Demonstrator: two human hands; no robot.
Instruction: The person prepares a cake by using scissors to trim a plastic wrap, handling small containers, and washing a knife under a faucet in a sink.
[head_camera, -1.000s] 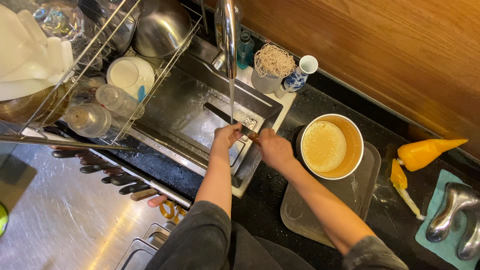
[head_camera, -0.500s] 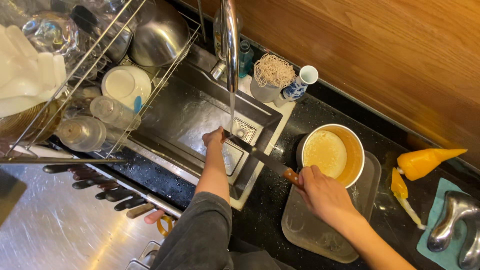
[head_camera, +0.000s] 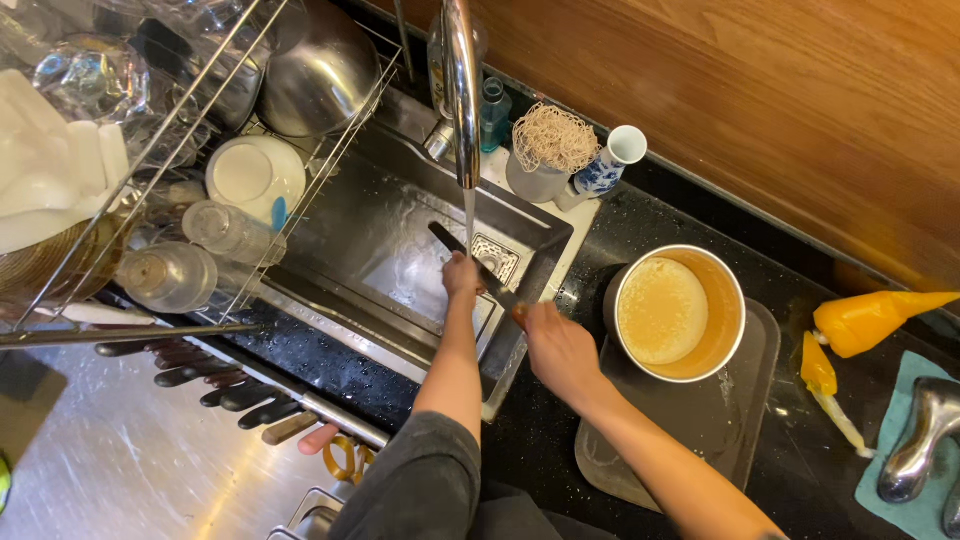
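My right hand (head_camera: 558, 348) grips the handle of a long dark knife (head_camera: 452, 243) and holds its blade out over the steel sink (head_camera: 340, 215). My left hand (head_camera: 463, 274) rests on the blade near its middle, fingers over the flat. Water falls from the chrome tap (head_camera: 460, 90) in a thin stream onto the blade, just left of that hand.
A round tin of pale batter (head_camera: 680, 312) stands on a dark tray (head_camera: 720, 420) to the right. A wire dish rack (head_camera: 190, 180) with bowls and glasses covers the sink's left. Knife handles (head_camera: 215, 385) line the near rim. An orange piping bag (head_camera: 870, 320) lies far right.
The knife has swung from pointing right across the sink edge to lying under the water stream. My right hand moved left toward the sink; my left hand slid onto the blade.
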